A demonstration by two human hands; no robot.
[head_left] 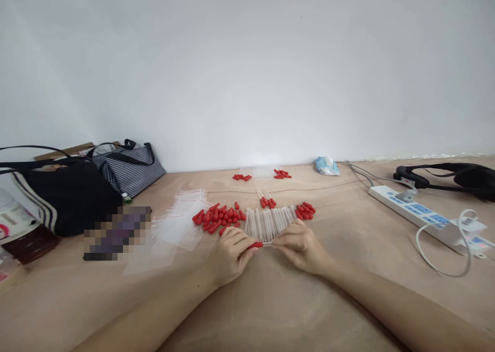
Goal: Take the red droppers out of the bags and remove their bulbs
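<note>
My left hand [233,254] pinches a red rubber dropper bulb [255,244]. A clear glass dropper tube [267,244] runs from that bulb to my right hand [299,246], whose fingers close on its other end. Bulb and tube meet in line, low over the table; how deep the tube sits is hidden. Right behind my hands lies a row of clear glass tubes [270,223]. Loose red bulbs [218,217] are heaped to its left, and a smaller pile of red bulbs [306,210] lies to its right. Beyond the row are several droppers with red bulbs [268,202].
Clear zip bags [180,220] lie left of the bulbs, beside a pixelated object [118,233]. Bags [73,187] stand at far left. Farther back are more red-bulbed droppers [282,174] and a tissue pack [327,165]. A power strip [421,215] and black headset [444,179] lie right.
</note>
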